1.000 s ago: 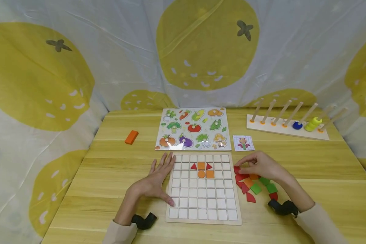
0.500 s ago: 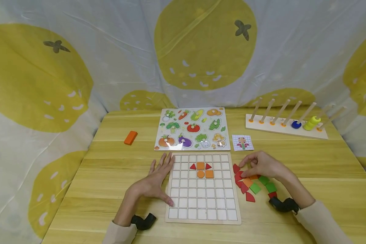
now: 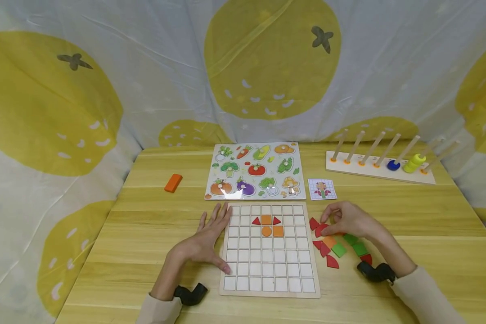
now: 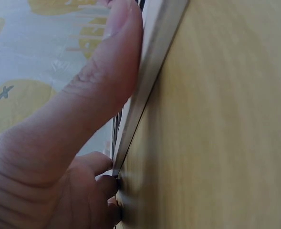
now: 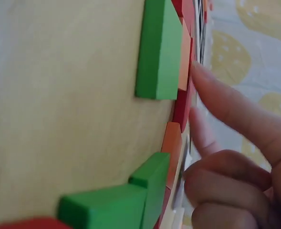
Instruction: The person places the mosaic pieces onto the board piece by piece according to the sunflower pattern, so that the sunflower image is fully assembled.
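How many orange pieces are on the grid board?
3: upper square in the second row, circle directly below it, lower square right of the circle; none seems hidden.

Head view: even, soft indoor light, med. brightness; light source out of view. Small white glare spots along the near edge of the puzzle board (image 3: 243, 173). Wide-angle look: curtain (image 3: 166, 72) & table (image 3: 137, 216) stretch toward the sides. Loose pieces (image 3: 325, 249) a bit soft, fine detail ltd. L wrist view: dimmer, thumb (image 4: 92, 81) part-shaded, soft dark shadow on the table beside the grid board (image 4: 150, 71); wood grain blurry. R wrist view: also dim, paler patch upper L; nearest green block (image 5: 111, 207) out of focus, bkgd curtain hazy.
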`<state>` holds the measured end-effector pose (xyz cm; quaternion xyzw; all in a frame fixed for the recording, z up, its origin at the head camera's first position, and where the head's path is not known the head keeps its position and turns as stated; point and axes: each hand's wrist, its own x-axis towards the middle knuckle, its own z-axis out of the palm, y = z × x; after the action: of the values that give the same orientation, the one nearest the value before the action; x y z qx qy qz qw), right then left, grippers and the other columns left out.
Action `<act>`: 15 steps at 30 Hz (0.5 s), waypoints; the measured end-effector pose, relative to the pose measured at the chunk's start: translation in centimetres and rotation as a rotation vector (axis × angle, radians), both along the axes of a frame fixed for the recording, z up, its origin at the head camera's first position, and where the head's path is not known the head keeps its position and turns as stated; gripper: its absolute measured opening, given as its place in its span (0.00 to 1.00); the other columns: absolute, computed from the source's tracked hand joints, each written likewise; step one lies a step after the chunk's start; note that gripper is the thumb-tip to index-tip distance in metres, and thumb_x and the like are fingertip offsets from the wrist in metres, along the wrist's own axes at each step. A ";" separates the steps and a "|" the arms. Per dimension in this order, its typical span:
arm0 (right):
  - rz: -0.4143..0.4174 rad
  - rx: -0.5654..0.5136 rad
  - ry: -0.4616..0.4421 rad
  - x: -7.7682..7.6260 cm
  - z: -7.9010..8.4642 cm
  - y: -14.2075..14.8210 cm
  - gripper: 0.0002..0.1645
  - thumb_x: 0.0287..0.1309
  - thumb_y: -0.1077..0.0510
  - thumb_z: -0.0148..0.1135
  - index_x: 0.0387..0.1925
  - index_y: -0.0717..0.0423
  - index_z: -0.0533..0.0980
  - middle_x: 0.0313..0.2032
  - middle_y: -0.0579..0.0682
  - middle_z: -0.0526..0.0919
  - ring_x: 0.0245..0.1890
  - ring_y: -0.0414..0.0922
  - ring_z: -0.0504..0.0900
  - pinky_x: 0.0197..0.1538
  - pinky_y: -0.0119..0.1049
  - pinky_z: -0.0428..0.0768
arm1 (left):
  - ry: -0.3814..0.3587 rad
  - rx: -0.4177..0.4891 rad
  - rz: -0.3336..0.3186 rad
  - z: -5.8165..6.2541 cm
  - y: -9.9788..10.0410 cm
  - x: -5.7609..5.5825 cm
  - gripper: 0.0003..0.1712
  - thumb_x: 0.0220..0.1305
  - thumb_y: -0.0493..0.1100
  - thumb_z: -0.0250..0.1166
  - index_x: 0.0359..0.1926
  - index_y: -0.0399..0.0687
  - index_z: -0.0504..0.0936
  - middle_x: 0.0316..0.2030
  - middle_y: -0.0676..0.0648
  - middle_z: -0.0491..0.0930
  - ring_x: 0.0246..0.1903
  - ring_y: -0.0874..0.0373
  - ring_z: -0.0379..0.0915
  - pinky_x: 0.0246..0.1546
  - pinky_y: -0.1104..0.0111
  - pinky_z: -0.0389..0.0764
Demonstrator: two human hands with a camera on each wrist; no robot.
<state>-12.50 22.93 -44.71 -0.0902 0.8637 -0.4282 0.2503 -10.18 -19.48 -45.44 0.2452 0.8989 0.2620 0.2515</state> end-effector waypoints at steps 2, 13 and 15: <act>0.026 -0.017 0.009 0.1 0.1 0.0 0.18 0.48 0.56 0.82 0.37 0.58 0.83 0.17 0.43 0.63 0.18 0.37 0.61 0.22 0.29 0.59 | -0.001 0.002 0.001 0.0 0.0 0.0 0.91 0.34 0.60 0.88 0.83 0.45 0.30 0.82 0.43 0.19 0.82 0.43 0.12 0.78 0.39 0.18; 0.125 -0.107 -0.047 1.0 -0.2 -1.3 0.11 0.47 0.60 0.82 0.31 0.60 0.87 0.16 0.42 0.69 0.16 0.35 0.63 0.21 0.26 0.57 | 0.002 0.000 0.002 0.0 0.0 0.0 0.91 0.34 0.60 0.88 0.83 0.45 0.30 0.82 0.43 0.19 0.82 0.43 0.12 0.78 0.39 0.18; 0.108 -0.094 -0.047 1.0 -0.2 -1.3 0.10 0.48 0.60 0.82 0.30 0.59 0.87 0.17 0.43 0.72 0.17 0.35 0.64 0.21 0.25 0.59 | 0.003 0.001 0.001 0.0 0.0 0.0 0.91 0.34 0.60 0.88 0.83 0.45 0.30 0.82 0.43 0.19 0.82 0.42 0.12 0.78 0.39 0.19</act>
<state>-11.46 21.59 -44.96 -0.1381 0.8303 -0.4561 0.2888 -10.21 -19.51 -45.46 0.2453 0.8993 0.2622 0.2496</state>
